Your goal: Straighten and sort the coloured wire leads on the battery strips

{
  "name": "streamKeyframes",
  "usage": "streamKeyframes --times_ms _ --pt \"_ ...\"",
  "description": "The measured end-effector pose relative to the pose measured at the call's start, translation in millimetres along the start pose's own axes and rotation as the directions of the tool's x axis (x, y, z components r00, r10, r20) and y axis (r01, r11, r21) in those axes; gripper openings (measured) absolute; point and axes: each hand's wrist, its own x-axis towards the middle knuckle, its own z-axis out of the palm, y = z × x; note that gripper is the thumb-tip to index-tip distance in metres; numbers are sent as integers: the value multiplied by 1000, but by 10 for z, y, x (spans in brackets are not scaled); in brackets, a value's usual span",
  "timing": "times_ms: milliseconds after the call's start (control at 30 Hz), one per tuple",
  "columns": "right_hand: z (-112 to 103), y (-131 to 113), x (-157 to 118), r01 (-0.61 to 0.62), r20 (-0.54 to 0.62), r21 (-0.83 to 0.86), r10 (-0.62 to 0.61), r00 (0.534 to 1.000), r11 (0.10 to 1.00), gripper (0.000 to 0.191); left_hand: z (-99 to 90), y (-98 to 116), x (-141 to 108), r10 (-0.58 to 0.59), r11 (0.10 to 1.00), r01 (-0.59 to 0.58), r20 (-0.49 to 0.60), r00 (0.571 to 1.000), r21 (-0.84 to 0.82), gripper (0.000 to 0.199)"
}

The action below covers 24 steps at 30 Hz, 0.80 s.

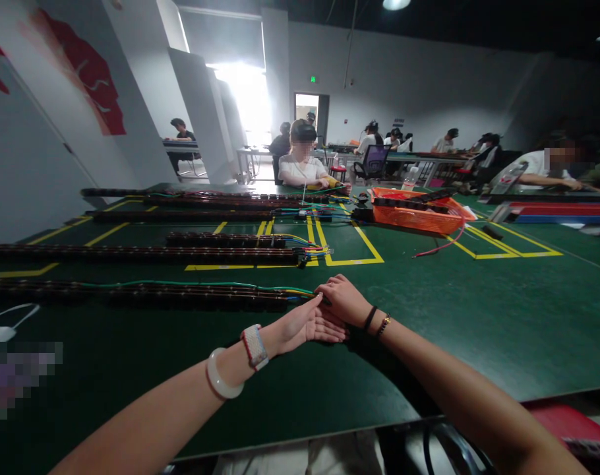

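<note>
A long dark cable bundle [201, 295] lies across the green table, with green, yellow and blue wires [293, 291] coming out of its right end. At those wire ends my right hand [347, 301] is closed, its fingers pinched around them; the tips are hidden. My left hand [312, 324] is just below, fingers stretched out with the palm showing, and its thumb touches the wires beside my right fingertips. Farther up lie another long bundle [132, 252] and a shorter one [221, 240], both with loose coloured wires at the right.
Yellow tape [354, 262] marks the green table [453, 330]. An orange basket [413, 219] holding dark parts stands at the back right, a pink wire hanging from it. Across the table a person [302, 161] works at more bundles. Red and blue bars [562, 212] lie far right.
</note>
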Motion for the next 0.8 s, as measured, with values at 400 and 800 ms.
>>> streamKeyframes --times_ms 400,800 --pt "-91 -119 -54 69 2 -239 -70 998 969 15 -40 -103 73 200 906 -260 -205 958 -334 20" --pt "-35 -115 -106 204 28 -268 -204 979 942 32 -61 -70 124 233 862 -339 -298 926 -378 20"
